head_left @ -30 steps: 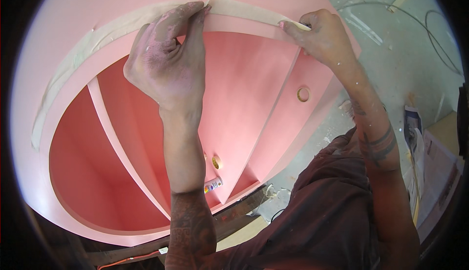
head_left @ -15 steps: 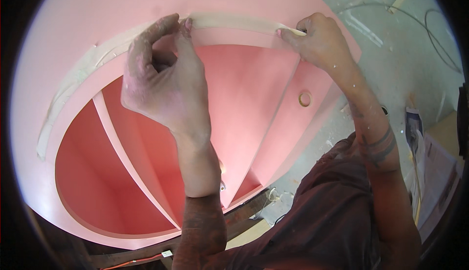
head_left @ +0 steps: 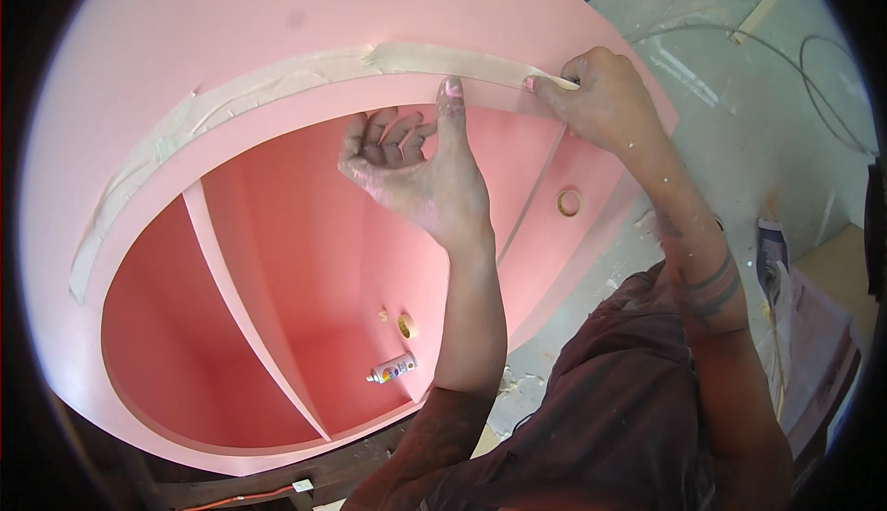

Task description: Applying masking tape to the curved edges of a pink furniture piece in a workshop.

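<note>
Right hand [head_left: 601, 95] is pinching the pale tape strip [head_left: 462, 60] at the upper right of the oval opening [head_left: 277, 121]; left hand [head_left: 420, 169] is hanging loosely open across the opening's top edge. Tape's curving just above the opening, spray can [head_left: 393, 366] is lying inside it, low down.

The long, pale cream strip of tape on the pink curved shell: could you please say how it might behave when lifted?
The pale cream strip of tape is probably floppy, given its wrinkles. It seems light, looking thin where the right hand pinches it.
</note>
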`<state>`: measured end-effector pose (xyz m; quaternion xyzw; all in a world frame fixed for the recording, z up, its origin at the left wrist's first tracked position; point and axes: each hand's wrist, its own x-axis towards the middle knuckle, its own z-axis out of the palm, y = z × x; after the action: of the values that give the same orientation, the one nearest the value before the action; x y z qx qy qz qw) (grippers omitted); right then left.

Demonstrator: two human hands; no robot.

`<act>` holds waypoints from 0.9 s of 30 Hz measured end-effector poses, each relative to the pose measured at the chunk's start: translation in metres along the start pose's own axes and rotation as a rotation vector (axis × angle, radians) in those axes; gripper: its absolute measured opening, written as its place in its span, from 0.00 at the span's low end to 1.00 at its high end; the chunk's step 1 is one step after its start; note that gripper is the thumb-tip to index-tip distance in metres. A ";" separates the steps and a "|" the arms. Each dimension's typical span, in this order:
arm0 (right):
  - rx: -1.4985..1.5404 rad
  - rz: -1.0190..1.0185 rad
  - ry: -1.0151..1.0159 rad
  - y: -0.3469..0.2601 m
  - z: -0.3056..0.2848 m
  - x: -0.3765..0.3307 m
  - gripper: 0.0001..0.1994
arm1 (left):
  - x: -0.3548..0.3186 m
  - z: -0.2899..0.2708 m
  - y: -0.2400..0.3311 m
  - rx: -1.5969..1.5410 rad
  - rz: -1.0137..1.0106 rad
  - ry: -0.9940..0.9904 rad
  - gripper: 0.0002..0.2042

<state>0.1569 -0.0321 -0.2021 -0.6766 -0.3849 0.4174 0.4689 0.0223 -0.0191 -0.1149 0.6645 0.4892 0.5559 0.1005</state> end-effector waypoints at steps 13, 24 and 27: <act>0.013 -0.022 0.006 -0.001 0.000 -0.001 0.24 | 0.019 0.007 0.008 -0.216 -0.080 -0.086 0.28; 0.009 -0.009 0.011 -0.002 0.001 -0.001 0.24 | 0.017 -0.002 -0.002 -0.131 -0.022 -0.140 0.27; 0.027 -0.039 0.028 0.000 0.006 -0.001 0.25 | 0.021 -0.004 0.001 -0.167 -0.072 -0.103 0.30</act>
<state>0.1506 -0.0314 -0.2029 -0.6685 -0.3859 0.4035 0.4914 0.0174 -0.0047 -0.0994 0.6636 0.4591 0.5556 0.2004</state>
